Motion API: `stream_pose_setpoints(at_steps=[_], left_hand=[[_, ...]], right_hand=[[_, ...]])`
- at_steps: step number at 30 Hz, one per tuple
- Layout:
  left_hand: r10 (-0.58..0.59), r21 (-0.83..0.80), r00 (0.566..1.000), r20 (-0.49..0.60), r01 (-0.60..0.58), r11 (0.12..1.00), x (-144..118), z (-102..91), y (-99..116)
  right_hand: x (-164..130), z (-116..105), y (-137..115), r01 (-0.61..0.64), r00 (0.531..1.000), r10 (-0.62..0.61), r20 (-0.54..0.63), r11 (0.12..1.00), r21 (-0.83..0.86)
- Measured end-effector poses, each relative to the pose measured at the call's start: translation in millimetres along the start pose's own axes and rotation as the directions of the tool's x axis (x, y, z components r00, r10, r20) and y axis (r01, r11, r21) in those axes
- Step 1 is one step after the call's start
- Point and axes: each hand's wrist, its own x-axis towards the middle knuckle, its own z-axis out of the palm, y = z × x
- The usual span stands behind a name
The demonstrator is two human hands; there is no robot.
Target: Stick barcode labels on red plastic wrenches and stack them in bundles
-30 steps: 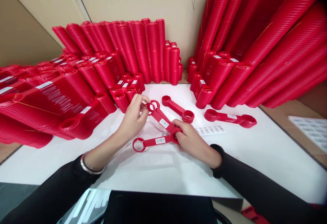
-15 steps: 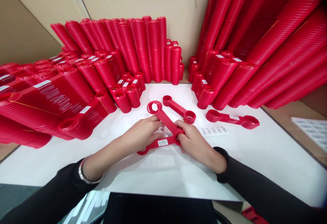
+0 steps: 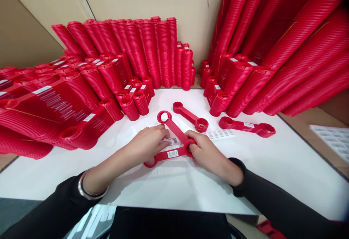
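So on the far left of the white bench (image 3: 131,191) there's a mountain of red stacks (image 3: 91,80), each made of loads of nested two-ringed pieces, some with rubber bands round them. Next over, the left hand (image 3: 148,142), silver bracelet (image 3: 81,188) on the wrist, has its fingers curled over a label sheet (image 3: 219,134); can't tell if that grip has anything in it. Its forearm side partly covers the left ring of the lower red link (image 3: 163,155), which has a barcode label (image 3: 172,154) on its bar. The upper red link (image 3: 176,130) slants up and left, no label that I can see. Both meet at the right hand (image 3: 205,150), and that grip is closed around their joined ends. Just behind it lies a loose red link (image 3: 188,115), tilted across the bench, with the label sheet poking out nearby. Further right there's a labelled link (image 3: 238,124), then leaning red columns (image 3: 272,75), and way over at the edge a second sheet of labels (image 3: 331,140).
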Motion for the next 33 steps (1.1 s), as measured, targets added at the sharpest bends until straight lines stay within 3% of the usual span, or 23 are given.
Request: stream_pose_setpoints(at_steps=[6, 9, 12, 14, 18, 23, 33], left_hand=[[0.016, -0.088, 1.000, -0.023, -0.018, 0.996, -3, -3.4, 4], [0.049, -0.264, 0.999, 0.012, -0.044, 0.963, -7, -14.0, 5], [0.057, -0.586, 0.998, 0.030, -0.029, 0.810, -9, -23.8, 6], [-0.006, -0.742, 1.000, 0.001, 0.005, 0.670, -7, -24.8, 7], [-0.109, -0.865, 0.994, 0.012, 0.065, 0.498, 1, -14.9, 10], [-0.111, -0.868, 0.994, 0.020, 0.072, 0.491, 5, -5.0, 12], [-0.157, -0.842, 0.988, 0.004, 0.088, 0.532, 5, -3.3, 16]], right_hand=[[0, 2, 1, 0.003, 1.000, -0.003, 0.013, 0.999, 0.035], [0, 3, 2, 0.002, 1.000, -0.002, 0.001, 0.999, 0.034], [1, 3, 1, 0.017, 1.000, -0.017, -0.014, 0.999, 0.035], [0, 3, 1, 0.025, 1.000, -0.025, -0.009, 0.999, 0.040], [0, 3, 1, 0.029, 0.999, -0.028, -0.018, 0.999, 0.040], [0, 4, 1, 0.057, 0.998, -0.057, -0.016, 0.997, 0.052], [0, 2, 0, 0.038, 0.999, -0.037, -0.010, 0.996, 0.077]])
